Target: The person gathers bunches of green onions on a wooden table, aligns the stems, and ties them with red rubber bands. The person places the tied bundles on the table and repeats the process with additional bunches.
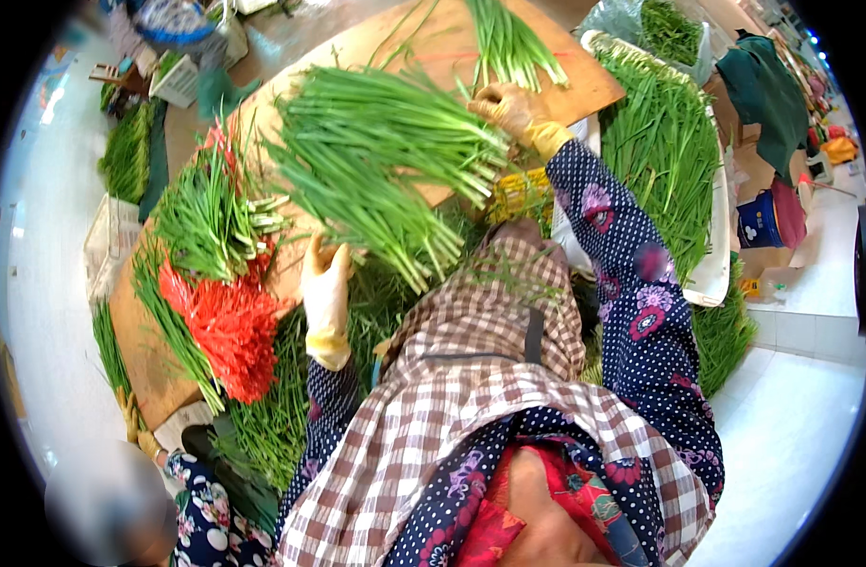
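A large pile of green chives (376,142) lies spread on the wooden board, its pale cut ends pointing to the right and toward me. My right hand (513,109), in a yellowish glove, is at the far right end of the pile. Its fingers are curled together beside the stalk ends, and whatever they pinch is hidden. Left of the pile's near edge, my left hand (325,288) is raised in a pale glove, fingers apart and holding nothing. Close to it on the left are a smaller bunch of chives (206,213) and a heap of red ties (230,326).
Another chive bunch (513,42) rests at the far end of the board (584,80). To the right stands a white crate (711,269) full of chives, and a yellow crate (518,197) is under the board's edge. A co-worker's gloved hand (147,442) is at lower left.
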`<state>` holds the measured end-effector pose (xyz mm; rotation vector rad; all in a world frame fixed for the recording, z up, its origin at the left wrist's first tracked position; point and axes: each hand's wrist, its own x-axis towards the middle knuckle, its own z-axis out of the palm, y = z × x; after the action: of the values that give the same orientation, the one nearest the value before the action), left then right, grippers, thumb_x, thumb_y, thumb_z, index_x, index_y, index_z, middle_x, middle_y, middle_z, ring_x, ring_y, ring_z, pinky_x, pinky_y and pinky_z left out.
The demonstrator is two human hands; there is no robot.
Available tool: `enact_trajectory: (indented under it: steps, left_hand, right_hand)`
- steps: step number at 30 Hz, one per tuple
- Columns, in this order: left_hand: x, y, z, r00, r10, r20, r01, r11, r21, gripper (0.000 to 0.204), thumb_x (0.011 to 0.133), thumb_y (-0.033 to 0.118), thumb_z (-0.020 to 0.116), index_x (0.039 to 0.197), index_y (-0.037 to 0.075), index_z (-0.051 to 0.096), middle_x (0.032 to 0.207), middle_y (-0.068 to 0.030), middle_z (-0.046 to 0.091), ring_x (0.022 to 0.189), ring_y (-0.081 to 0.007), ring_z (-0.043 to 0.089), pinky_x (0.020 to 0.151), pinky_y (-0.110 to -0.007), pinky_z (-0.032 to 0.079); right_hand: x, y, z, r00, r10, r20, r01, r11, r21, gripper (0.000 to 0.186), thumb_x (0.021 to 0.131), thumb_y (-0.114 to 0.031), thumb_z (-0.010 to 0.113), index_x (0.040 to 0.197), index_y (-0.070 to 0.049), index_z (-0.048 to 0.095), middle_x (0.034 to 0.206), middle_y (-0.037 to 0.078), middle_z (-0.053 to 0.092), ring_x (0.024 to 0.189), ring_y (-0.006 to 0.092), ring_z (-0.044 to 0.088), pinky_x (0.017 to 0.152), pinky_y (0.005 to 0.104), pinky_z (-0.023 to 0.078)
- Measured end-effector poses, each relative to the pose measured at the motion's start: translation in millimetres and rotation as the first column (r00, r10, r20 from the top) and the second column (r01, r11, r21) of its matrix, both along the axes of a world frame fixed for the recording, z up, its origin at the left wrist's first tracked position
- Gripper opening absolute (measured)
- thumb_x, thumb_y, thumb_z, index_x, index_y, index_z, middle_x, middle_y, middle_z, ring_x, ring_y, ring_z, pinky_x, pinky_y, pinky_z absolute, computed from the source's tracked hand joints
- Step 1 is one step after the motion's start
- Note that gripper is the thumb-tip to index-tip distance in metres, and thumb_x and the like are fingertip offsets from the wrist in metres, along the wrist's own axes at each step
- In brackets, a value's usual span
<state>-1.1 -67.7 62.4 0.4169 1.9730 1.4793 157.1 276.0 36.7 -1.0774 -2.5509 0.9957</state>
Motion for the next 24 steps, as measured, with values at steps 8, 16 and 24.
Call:
enact_trajectory:
  steps: [8,16,24]
  left_hand:
    - [-8.0,27.7,-21.6,0.978,0.051,0.202,-0.083,0.985,0.151,0.071,0.083,0.019,0.064,0.137,-0.002,0.023,0.099,-0.0096,0.055,0.077,-0.0138,0.058,0.063,-0.025,0.050]
    - [-19.8,73.9,-44.4,0.977,0.043,-0.210,-0.045,0.999,-0.004,0.093,0.076,0.032,0.070,0.138,-0.008,0.014,0.129,-0.0248,0.041,0.118,-0.0279,0.043,0.098,-0.032,0.034]
    - [-39.0,116.1,-34.2,0.992,0.093,-0.085,-0.094,0.996,0.002,0.077,0.065,0.034,0.076,0.116,-0.014,0.043,0.104,-0.0181,0.060,0.088,-0.0229,0.060,0.076,-0.030,0.050]
  right_hand:
    - [-14.3,-67.5,30.6,0.977,0.212,0.034,-0.187,0.916,-0.356,0.064,0.081,-0.040,0.060,0.129,-0.002,0.043,0.113,0.022,0.058,0.100,0.0290,0.058,0.088,0.0344,0.044]
    - [-34.2,-85.8,-24.9,0.990,0.119,-0.072,-0.138,0.909,-0.394,0.067,0.077,-0.045,0.064,0.125,-0.002,0.046,0.110,0.022,0.059,0.102,0.0301,0.056,0.088,0.0351,0.043]
    - [-77.6,-123.9,8.8,0.859,0.005,-0.513,-0.374,0.690,-0.620,0.062,0.074,-0.029,0.073,0.122,0.000,0.046,0.108,0.011,0.059,0.098,0.0217,0.055,0.084,0.0318,0.045]
